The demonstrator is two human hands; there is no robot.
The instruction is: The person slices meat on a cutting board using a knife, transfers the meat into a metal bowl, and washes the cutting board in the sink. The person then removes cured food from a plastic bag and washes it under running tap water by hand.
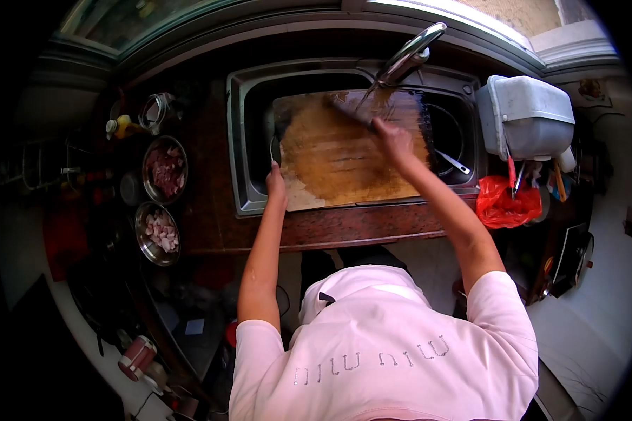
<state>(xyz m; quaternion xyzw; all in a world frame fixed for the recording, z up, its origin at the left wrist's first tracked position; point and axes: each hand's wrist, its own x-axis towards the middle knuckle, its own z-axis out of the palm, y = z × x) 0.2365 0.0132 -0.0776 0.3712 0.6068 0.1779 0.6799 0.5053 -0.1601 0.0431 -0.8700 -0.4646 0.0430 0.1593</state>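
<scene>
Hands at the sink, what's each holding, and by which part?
Left hand: the cutting board, by its left edge. Right hand: a dark blurred tool, by its near end.

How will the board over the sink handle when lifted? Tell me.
The board is probably stiff, being a broad, flat slab. Its sheen looks wet, so it may be slippery. Spanning much of the sink, it could tip if lifted one-handed.

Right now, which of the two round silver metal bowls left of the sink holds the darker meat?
The upper round silver metal bowl in the head view: its meat is mostly dark red; the lower bowl holds pale pink pieces.
</scene>
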